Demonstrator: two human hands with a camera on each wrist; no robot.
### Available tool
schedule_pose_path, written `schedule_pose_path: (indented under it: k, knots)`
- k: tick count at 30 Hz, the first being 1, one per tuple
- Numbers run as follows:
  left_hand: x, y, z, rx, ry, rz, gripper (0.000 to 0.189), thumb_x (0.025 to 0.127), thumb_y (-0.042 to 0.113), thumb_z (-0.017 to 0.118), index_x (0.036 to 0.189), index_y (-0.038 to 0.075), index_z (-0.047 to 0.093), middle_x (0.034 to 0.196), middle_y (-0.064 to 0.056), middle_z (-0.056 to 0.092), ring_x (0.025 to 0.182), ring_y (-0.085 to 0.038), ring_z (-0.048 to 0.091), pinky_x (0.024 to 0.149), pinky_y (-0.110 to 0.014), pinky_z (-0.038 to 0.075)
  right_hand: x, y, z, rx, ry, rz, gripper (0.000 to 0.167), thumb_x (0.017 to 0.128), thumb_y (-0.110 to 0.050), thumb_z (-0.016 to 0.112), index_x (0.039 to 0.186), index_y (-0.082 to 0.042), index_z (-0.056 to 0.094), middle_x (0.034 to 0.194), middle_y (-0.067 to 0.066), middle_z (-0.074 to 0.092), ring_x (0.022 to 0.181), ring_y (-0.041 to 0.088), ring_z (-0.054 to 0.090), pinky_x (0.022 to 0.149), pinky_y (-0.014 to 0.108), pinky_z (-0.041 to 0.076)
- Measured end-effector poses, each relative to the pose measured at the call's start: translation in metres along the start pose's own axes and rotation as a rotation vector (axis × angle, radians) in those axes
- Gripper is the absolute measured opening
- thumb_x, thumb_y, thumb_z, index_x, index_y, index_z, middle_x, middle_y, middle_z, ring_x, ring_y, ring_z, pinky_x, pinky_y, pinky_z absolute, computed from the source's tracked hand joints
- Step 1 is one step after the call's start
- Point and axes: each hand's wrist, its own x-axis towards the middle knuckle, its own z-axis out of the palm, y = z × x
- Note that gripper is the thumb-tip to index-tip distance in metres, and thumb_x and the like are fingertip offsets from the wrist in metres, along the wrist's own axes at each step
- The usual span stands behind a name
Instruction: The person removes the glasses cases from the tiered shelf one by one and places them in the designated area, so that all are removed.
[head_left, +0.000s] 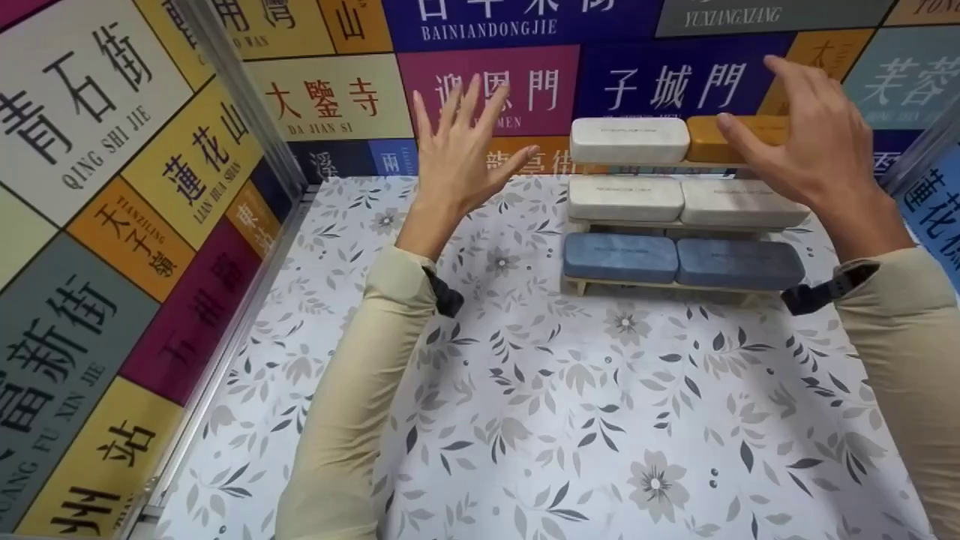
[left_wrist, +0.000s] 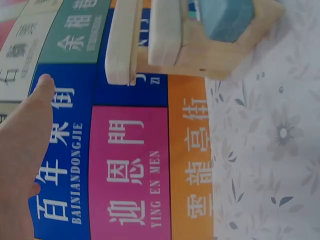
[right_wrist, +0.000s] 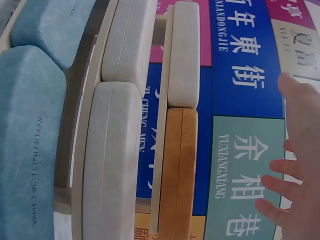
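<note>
On the white flowered table, far right, stands a pale wooden three-tier rack. My left hand is spread, my right hand loosely parted; both are empty. The orange oblong leathery case, top tier right, looks light, stiff, slightly slick: best gripped across its long sides.

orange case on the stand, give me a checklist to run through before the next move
1. Orange case seated on the top tier of the wooden stand, next to a white case: ok.
2. Right hand holding nothing: ok, its fingers are apart.
3. Right hand gripping the orange case: not ok, the right wrist view shows a gap between them.
4. Left hand empty and away from the stand: ok.
5. Contents of the orange case: cannot tell, it is closed.
</note>
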Motion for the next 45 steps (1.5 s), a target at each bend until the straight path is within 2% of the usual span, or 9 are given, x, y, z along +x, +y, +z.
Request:
schedule_pose_path:
  k: [5, 10, 18, 22, 26, 30, 35, 41, 45]
  knots:
    - [-0.015, 0.011, 0.003, -0.066, 0.056, 0.109, 0.084, 0.104, 0.075, 0.048, 0.172, 0.028, 0.032, 0.179, -0.008, 0.032, 0.165, -0.029, 0.033, 0.14, -0.056, 0.007, -0.019, 0.008, -0.004, 0.014, 0.075, 0.032, 0.078, 0.105, -0.06, 0.057, 0.169, -0.021, 0.038, 0.168, 0.02, 0.045, 0.151, 0.05, 0.043, 0.125, 0.073, 0.032]
    - [-0.032, 0.024, 0.014, -0.159, 0.061, 0.177, 0.077, 0.107, 0.065, 0.054, 0.168, 0.022, 0.04, 0.174, -0.006, 0.041, 0.159, -0.027, 0.043, 0.138, -0.044, 0.025, -0.042, 0.022, 0.0, 0.061, 0.158, 0.071, 0.071, 0.105, -0.05, 0.063, 0.166, -0.016, 0.044, 0.161, 0.024, 0.05, 0.15, 0.047, 0.045, 0.129, 0.064, 0.033]
    - [-0.052, 0.048, 0.041, -0.26, 0.041, 0.251, 0.065, 0.11, 0.052, 0.057, 0.163, 0.016, 0.048, 0.16, -0.007, 0.059, 0.149, -0.026, 0.056, 0.128, -0.042, 0.044, -0.08, 0.054, 0.02, 0.168, 0.23, 0.215, 0.065, 0.104, -0.043, 0.07, 0.162, -0.024, 0.049, 0.164, 0.008, 0.053, 0.152, 0.026, 0.047, 0.124, 0.023, 0.039]
    - [-0.06, 0.058, 0.057, -0.344, 0.021, 0.235, 0.061, 0.109, 0.049, 0.06, 0.159, 0.014, 0.052, 0.154, -0.008, 0.064, 0.143, -0.026, 0.06, 0.123, -0.04, 0.049, -0.097, 0.069, 0.034, 0.194, 0.232, 0.328, 0.07, 0.103, -0.047, 0.07, 0.165, -0.027, 0.044, 0.168, 0.004, 0.047, 0.156, 0.02, 0.042, 0.127, 0.025, 0.038]
    - [-0.069, 0.067, 0.077, -0.433, -0.012, 0.193, 0.061, 0.109, 0.047, 0.063, 0.158, 0.012, 0.054, 0.153, -0.009, 0.065, 0.141, -0.025, 0.063, 0.121, -0.038, 0.05, -0.114, 0.082, 0.045, 0.287, 0.124, 0.404, 0.082, 0.104, -0.047, 0.068, 0.172, -0.023, 0.029, 0.177, 0.01, 0.028, 0.164, 0.029, 0.026, 0.135, 0.042, 0.03]
    - [-0.075, 0.075, 0.093, -0.495, -0.063, 0.147, 0.063, 0.109, 0.046, 0.064, 0.16, 0.012, 0.05, 0.154, -0.008, 0.064, 0.142, -0.023, 0.062, 0.119, -0.035, 0.052, -0.124, 0.092, 0.053, 0.427, -0.092, 0.433, 0.098, 0.105, -0.048, 0.065, 0.176, -0.021, 0.003, 0.183, 0.017, 0.001, 0.168, 0.041, 0.006, 0.138, 0.055, 0.019]
    - [-0.075, 0.081, 0.105, -0.636, -0.083, 0.07, 0.061, 0.106, 0.045, 0.07, 0.151, 0.008, 0.05, 0.149, -0.01, 0.066, 0.139, -0.022, 0.063, 0.118, -0.03, 0.052, -0.126, 0.098, 0.066, 0.541, -0.247, 0.429, 0.103, 0.107, -0.047, 0.064, 0.175, -0.023, -0.009, 0.182, 0.02, -0.007, 0.169, 0.043, -0.002, 0.138, 0.064, 0.004]
    - [-0.08, 0.088, 0.121, -0.759, -0.116, 0.012, 0.06, 0.103, 0.043, 0.075, 0.145, 0.007, 0.052, 0.143, -0.011, 0.067, 0.133, -0.024, 0.066, 0.114, -0.031, 0.054, -0.131, 0.11, 0.079, 0.58, -0.309, 0.424, 0.102, 0.107, -0.044, 0.067, 0.175, -0.028, -0.007, 0.183, 0.02, -0.003, 0.169, 0.04, 0.005, 0.139, 0.056, 0.004]
    - [-0.086, 0.088, 0.13, -0.819, -0.144, 0.014, 0.062, 0.103, 0.042, 0.075, 0.148, 0.007, 0.051, 0.145, -0.012, 0.067, 0.136, -0.027, 0.065, 0.117, -0.031, 0.052, -0.134, 0.117, 0.081, 0.555, -0.327, 0.402, 0.094, 0.108, -0.043, 0.066, 0.176, -0.028, 0.003, 0.181, 0.021, 0.012, 0.16, 0.031, 0.025, 0.131, 0.022, 0.023]
